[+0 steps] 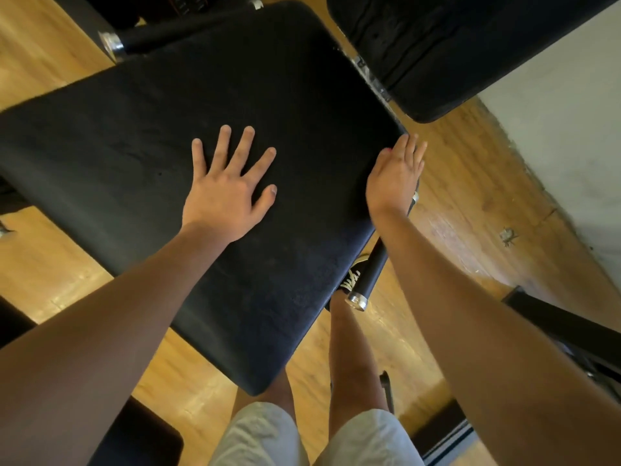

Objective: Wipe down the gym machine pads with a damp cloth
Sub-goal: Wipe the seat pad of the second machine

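The black pad (161, 136), filling the centre of the frame, is judged firm-cushioned, grippy and fixed in place, so it is best steadied on its top face and right rim, not lifted. It is seen as matt, finely grained, faintly scuffed and round-cornered. The left hand (225, 193) is laid flat on it with fingers spread, the right hand (395, 178) is set against its right edge with fingers straight and together, and no cloth is seen.

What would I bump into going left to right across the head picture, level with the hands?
Bare black pad → left hand flat on it → right hand at the pad's right edge → wooden floor → pale wall.
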A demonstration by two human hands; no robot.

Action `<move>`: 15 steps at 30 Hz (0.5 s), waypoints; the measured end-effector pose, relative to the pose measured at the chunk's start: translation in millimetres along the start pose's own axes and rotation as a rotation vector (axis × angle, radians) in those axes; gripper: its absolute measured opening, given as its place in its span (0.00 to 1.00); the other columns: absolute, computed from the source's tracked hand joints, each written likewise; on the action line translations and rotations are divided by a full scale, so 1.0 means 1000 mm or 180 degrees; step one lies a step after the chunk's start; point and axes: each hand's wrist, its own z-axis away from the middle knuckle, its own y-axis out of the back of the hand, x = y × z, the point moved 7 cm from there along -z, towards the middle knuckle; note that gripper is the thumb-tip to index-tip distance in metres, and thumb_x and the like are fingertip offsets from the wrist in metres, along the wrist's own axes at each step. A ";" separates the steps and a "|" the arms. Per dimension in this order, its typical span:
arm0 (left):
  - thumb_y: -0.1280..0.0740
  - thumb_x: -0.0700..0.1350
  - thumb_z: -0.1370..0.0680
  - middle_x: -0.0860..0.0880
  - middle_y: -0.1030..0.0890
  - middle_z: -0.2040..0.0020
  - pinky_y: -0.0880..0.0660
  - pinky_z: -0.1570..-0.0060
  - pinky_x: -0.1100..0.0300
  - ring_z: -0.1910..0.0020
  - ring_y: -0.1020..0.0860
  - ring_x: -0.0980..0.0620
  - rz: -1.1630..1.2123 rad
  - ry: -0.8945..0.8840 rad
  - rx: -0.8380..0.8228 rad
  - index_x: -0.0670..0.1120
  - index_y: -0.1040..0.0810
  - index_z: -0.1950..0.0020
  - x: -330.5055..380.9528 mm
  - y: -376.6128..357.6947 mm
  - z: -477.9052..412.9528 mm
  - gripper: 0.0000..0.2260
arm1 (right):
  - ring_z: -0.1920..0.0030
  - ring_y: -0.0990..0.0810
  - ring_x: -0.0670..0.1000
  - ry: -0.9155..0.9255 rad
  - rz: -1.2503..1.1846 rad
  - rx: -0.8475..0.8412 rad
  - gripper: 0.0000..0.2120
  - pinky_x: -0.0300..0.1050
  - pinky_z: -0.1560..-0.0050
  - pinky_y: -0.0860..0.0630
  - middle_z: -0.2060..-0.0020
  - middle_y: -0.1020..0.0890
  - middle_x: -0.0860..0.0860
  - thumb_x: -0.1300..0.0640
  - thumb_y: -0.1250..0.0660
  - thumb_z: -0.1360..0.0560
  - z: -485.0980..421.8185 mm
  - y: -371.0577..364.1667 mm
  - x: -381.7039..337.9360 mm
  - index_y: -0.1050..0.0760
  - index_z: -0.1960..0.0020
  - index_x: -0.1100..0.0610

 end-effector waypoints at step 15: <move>0.50 0.62 0.16 0.42 0.46 0.17 0.53 0.24 0.28 0.18 0.51 0.35 -0.0044 -0.0054 -0.0023 0.54 0.42 0.18 -0.002 -0.001 0.000 0.27 | 0.17 0.55 0.58 -0.0346 -0.0145 -0.0011 0.25 0.54 0.18 0.52 0.18 0.45 0.56 0.54 0.51 0.12 0.126 -0.018 -0.015 0.46 0.18 0.63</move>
